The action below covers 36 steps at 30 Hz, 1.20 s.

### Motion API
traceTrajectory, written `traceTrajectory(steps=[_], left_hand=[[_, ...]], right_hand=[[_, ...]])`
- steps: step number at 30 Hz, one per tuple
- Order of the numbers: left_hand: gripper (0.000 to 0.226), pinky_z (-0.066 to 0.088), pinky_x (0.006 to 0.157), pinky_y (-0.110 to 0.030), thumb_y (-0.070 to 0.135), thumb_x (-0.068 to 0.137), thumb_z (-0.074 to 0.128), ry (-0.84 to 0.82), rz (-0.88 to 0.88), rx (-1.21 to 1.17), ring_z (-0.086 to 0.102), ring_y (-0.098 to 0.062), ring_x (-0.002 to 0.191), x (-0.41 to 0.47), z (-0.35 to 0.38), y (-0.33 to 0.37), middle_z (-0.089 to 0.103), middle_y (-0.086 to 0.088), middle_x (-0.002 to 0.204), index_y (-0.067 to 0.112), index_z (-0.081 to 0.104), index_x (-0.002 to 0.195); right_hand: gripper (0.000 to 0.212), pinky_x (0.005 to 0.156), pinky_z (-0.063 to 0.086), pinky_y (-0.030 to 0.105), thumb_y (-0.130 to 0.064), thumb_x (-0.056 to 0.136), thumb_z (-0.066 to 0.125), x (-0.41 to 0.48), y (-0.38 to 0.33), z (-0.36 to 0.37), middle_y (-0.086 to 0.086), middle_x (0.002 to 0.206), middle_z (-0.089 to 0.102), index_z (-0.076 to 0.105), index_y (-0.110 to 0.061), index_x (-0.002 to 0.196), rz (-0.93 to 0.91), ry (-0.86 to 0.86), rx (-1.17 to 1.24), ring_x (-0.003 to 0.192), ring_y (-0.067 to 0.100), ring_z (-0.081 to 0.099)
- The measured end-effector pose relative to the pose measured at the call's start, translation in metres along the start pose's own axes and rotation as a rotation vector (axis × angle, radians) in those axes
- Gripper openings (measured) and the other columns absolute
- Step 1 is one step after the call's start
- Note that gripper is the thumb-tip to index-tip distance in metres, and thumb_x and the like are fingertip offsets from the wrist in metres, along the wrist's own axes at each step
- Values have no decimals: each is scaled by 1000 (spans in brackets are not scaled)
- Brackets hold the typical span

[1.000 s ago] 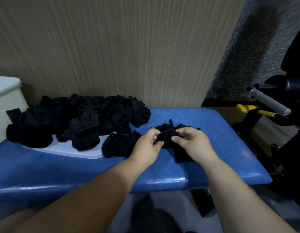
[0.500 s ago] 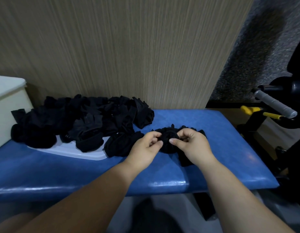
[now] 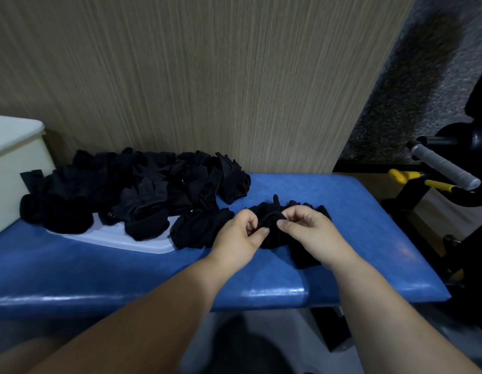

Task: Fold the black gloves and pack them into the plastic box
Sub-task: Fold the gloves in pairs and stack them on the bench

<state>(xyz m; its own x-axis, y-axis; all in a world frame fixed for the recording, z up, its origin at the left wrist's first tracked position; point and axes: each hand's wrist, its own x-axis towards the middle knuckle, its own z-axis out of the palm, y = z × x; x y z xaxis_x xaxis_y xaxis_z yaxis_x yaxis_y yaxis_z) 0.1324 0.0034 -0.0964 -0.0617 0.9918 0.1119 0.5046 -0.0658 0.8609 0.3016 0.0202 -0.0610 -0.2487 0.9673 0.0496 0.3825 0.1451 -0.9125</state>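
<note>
Your left hand (image 3: pixel 241 234) and your right hand (image 3: pixel 311 233) both pinch the same black glove (image 3: pixel 269 213) with thumb and curled fingers. It lies bunched on the blue bench (image 3: pixel 369 225), directly between the two hands. Its finger ends point away from you toward the wall, and its other end comes toward you under the right wrist, so the long axis runs away from you, a little slanted. I judge that the fold is not yet finished. What I take for the plastic box (image 3: pixel 13 168) stands at the far left, well apart. The pile of gloves (image 3: pixel 142 193), partly on a white tray (image 3: pixel 132 240), lies between you and it. The left hand is therefore nearer for packing.
</note>
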Motion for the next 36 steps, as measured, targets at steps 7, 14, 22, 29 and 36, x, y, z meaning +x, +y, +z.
traceTrajectory(steps=[7,14,22,29,36], left_hand=[[32,34,51,-32,28,91,57,45,-28,70,35,-14,52,-2,3,7,38,3,58,24,34,71],[15,41,55,-40,22,92,51,85,-33,81,39,-16,53,2,6,7,42,2,62,18,37,90],[22,41,57,-33,39,90,55,55,-16,62,43,-12,55,0,8,4,46,7,62,28,39,81],[27,48,68,-29,42,79,69,-21,-20,68,49,-7,64,-2,11,1,53,11,76,33,46,91],[27,38,53,-31,20,88,59,86,-29,62,39,-11,53,-2,9,6,45,4,62,26,37,74]], right_hand=[[16,64,43,12,-23,78,78,-2,1,5,-15,68,56,63,-24,73,-22,163,-159,61,-4,49],[21,62,50,26,-23,80,75,-4,1,11,-7,68,58,56,-24,71,-49,241,-315,61,5,52],[20,53,40,18,-23,86,64,-2,1,12,-7,61,52,47,-25,78,-67,262,-375,52,3,45],[18,50,37,9,-17,90,60,-1,-1,7,-9,66,51,47,-23,80,-49,274,-300,52,-2,48],[20,58,44,24,-6,87,54,-4,-2,3,-6,68,58,45,-24,89,-45,179,-304,58,4,53]])
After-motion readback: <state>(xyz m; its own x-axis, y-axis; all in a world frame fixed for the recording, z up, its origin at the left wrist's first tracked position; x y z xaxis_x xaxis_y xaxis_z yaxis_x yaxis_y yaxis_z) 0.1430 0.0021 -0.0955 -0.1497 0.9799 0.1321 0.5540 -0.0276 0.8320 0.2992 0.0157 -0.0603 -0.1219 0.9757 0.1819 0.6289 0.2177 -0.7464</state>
